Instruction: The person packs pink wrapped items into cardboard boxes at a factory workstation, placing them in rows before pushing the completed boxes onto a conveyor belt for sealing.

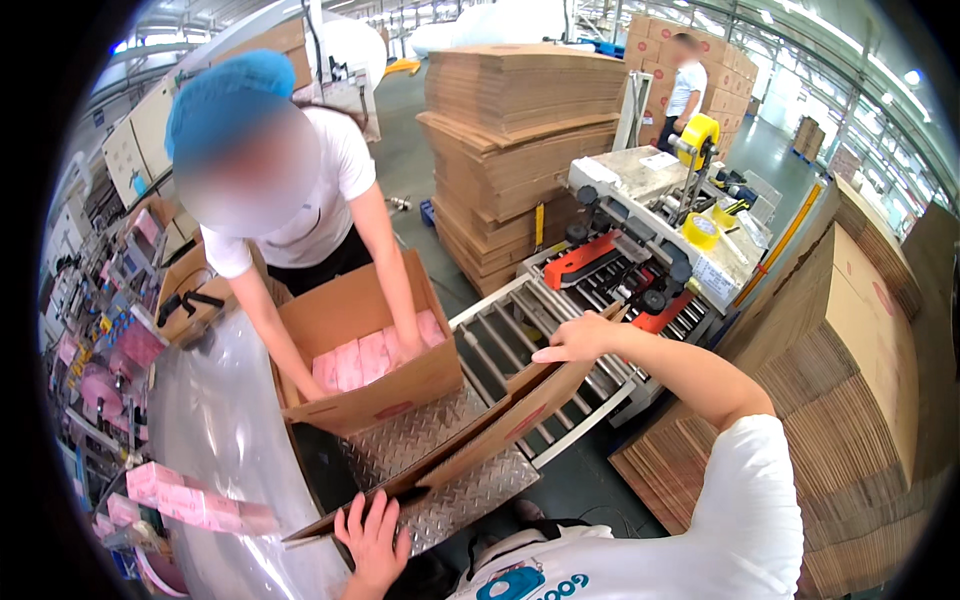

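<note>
A flattened brown cardboard box [540, 402] stands on edge in front of me, slanting from lower left to upper right across a metal tread plate [480, 495]. At its near left end, my left hand [375, 540] lies with fingers spread against the cardboard. My right hand [582, 338] grips the far end, one finger stretched out along it and the others curled over the top edge. Across from me, a co-worker in a blue hair cover has both hands inside an open cardboard box [400, 390] with several pink packs [350, 362] in it.
A roller conveyor [490, 335] leads to a tape sealing machine [640, 240] with yellow tape rolls. Tall stacks of flat cardboard [510, 140] stand behind it and at the right [800, 380]. Pink packs [190, 500] lie on a shiny chute [220, 400] at left. Another person stands far back.
</note>
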